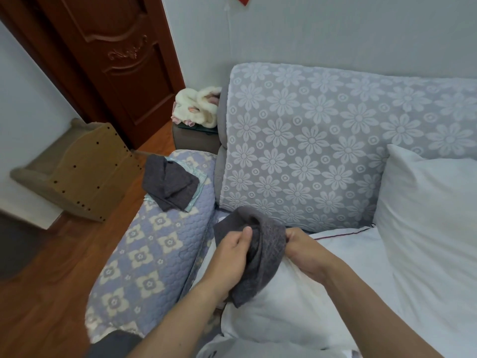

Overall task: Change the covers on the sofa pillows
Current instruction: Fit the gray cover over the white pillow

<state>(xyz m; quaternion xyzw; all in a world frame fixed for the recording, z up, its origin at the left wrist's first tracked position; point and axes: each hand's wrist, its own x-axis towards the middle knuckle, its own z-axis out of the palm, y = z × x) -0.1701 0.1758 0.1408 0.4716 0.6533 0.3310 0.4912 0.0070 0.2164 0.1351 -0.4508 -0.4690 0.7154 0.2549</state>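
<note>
Head view — both hands' fingers (247, 233) pinch grey cover (260, 251) over white pillow (278, 306).

The right hand's (303, 250) fingertips vanish behind the grey cover (260, 249). The upright white pillow (436, 228) runs off the right edge.

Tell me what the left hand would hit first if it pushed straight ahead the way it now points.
The left hand points up and right, gripping the dark grey cover. Straight beyond that cloth, it would probably first meet the flower-patterned back cushion, though depth is unclear from one view.
</note>
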